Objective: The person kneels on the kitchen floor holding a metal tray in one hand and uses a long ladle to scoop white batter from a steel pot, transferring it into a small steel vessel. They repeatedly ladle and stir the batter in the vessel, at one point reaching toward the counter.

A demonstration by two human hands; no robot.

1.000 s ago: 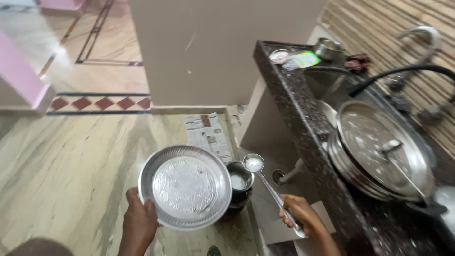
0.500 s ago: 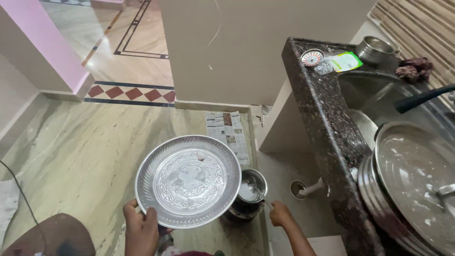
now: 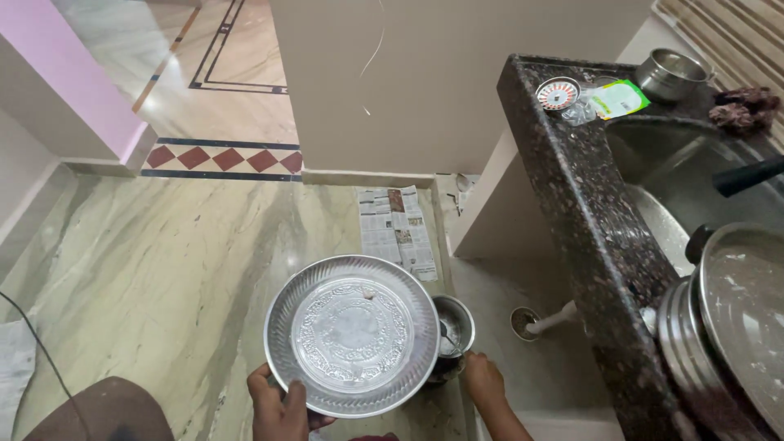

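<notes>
My left hand point(image 3: 282, 404) grips the near rim of a round, embossed steel plate point(image 3: 353, 333) and holds it flat above the floor. Just right of the plate, a small steel pot point(image 3: 457, 322) stands on the floor, partly hidden under the plate's edge. A spoon handle point(image 3: 446, 333) shows inside the pot. My right hand point(image 3: 485, 379) is low beside the pot, its fingers at the pot's near side. The plate and pot hide what the fingers hold.
A dark granite counter point(image 3: 572, 196) with a sink point(image 3: 678, 196) runs along the right. Stacked steel plates point(image 3: 719, 327) sit at its near end, a small steel pot point(image 3: 671, 73) at the far end. Newspaper point(image 3: 398, 229) lies on the marble floor. A white pipe point(image 3: 549, 320) sticks out below the counter.
My right hand has brought the long spoon down from beside the plate to the pot on the floor. The plate has stayed in my left hand while my view swung left.
</notes>
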